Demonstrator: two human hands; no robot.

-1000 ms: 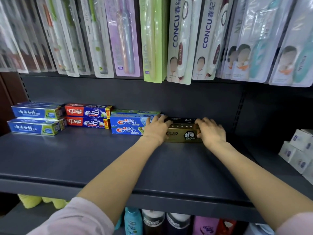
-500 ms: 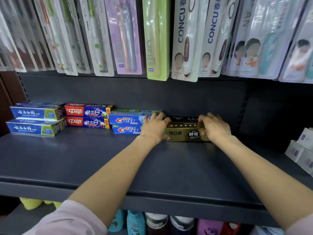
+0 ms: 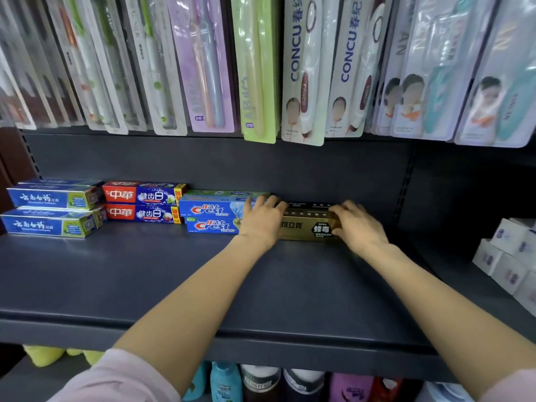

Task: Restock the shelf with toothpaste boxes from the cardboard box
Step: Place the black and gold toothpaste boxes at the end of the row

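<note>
A gold and black toothpaste box (image 3: 307,227) lies at the back of the dark grey shelf (image 3: 174,285), right of two stacked blue Crest boxes (image 3: 211,217). My left hand (image 3: 262,220) grips the gold box's left end and overlaps the Crest boxes. My right hand (image 3: 358,224) covers its right end. Further left are two red and blue boxes (image 3: 142,203) and two blue and green boxes (image 3: 53,210), each pair stacked. The cardboard box is out of view.
Toothbrush packs (image 3: 301,68) hang in a row above the shelf. Small white boxes (image 3: 510,256) are stacked at the shelf's right end. Bottles (image 3: 261,382) stand on the level below. A yellow soft item (image 3: 43,355) lies at the lower left.
The gold box has been pushed back towards the shelf's rear wall, with both hands staying on its ends. The view has shifted slightly.
</note>
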